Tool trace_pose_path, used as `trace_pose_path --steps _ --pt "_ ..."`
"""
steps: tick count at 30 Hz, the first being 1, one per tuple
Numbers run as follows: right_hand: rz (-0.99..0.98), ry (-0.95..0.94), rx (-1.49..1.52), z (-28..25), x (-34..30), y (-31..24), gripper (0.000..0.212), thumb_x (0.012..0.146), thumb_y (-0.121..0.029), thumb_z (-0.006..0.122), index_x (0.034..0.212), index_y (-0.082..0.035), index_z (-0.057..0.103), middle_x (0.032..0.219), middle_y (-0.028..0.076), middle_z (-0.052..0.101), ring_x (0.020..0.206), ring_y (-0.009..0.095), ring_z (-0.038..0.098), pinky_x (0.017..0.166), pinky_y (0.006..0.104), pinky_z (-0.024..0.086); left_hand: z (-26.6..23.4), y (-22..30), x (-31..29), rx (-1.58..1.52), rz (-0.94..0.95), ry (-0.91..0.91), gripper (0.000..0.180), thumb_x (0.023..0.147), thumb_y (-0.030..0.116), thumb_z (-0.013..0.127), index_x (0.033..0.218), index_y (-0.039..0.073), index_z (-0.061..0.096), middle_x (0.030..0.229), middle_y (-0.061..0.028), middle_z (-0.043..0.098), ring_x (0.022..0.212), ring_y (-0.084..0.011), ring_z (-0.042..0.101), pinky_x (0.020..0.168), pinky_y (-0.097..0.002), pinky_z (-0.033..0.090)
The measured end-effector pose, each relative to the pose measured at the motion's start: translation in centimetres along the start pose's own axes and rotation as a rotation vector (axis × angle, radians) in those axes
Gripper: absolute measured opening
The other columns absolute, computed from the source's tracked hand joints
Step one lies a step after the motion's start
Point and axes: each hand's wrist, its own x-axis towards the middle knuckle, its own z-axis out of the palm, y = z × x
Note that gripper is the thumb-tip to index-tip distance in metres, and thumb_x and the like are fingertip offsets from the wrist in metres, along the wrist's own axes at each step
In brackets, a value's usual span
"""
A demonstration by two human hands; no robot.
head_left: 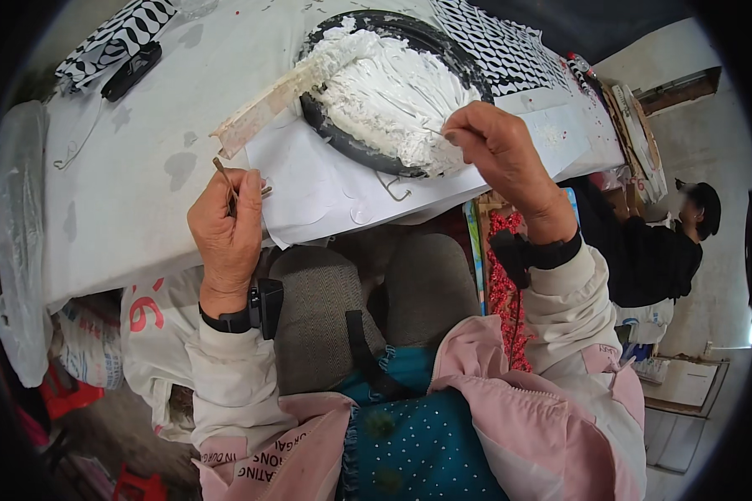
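Observation:
A round black basin (334, 138) on the table holds thick white paste (393, 92), its surface ridged with strokes. Across its left rim leans a flat wooden stick (263, 108), caked with paste at the upper end. My right hand (501, 154) is pinched at the basin's near right side, over the paste; a thin wire-like piece (432, 130) shows at its fingertips. Left of the basin, my left hand (230, 221) is closed round a few thin brown wire-like pieces (226, 179) that stick out past the thumb. Their exact kind is unclear.
White paper (301, 184) lies under the basin, with a bent wire hook (394, 188) by the near edge. Black-and-white patterned cloth (510, 54) is behind. A black device (132, 71) lies far left. Red beaded material (505, 292) is below the table; another person (656, 242) is at right.

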Motion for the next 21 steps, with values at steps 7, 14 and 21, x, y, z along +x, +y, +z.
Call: trace_pose_path --steps 7,14,21 --pt "0.107 0.143 0.099 -0.39 -0.33 0.14 0.006 0.086 0.002 0.064 0.092 0.0 0.064 0.077 -0.001 0.058 0.066 0.006 0.051 0.06 0.023 0.043 -0.06 -0.18 -0.02 -0.013 0.008 0.005 0.015 0.092 0.01 0.062 0.083 -0.002 0.06 0.066 -0.0018 0.057 0.059 -0.0072 0.046 0.055 -0.0225 0.039" --pt "0.21 0.213 0.156 0.15 -0.47 -0.18 0.008 0.085 0.006 0.063 0.09 0.0 0.064 0.075 -0.001 0.057 0.07 0.006 0.052 0.061 0.023 0.043 0.01 -0.37 -0.06 -0.003 0.015 0.006 0.015 0.092 0.01 0.063 0.082 -0.001 0.059 0.064 -0.0002 0.055 0.056 -0.0061 0.042 0.053 -0.0219 0.037" --pt "-0.03 0.037 -0.125 -0.1 -0.26 -0.7 0.012 0.08 0.009 0.062 0.089 0.001 0.061 0.076 0.008 0.059 0.07 0.019 0.059 0.062 0.0284 0.046 -0.01 -0.36 -0.11 -0.001 0.03 0.011 0.016 0.092 0.01 0.063 0.081 0.0 0.059 0.063 -0.0004 0.054 0.056 -0.0063 0.042 0.052 -0.0221 0.036"
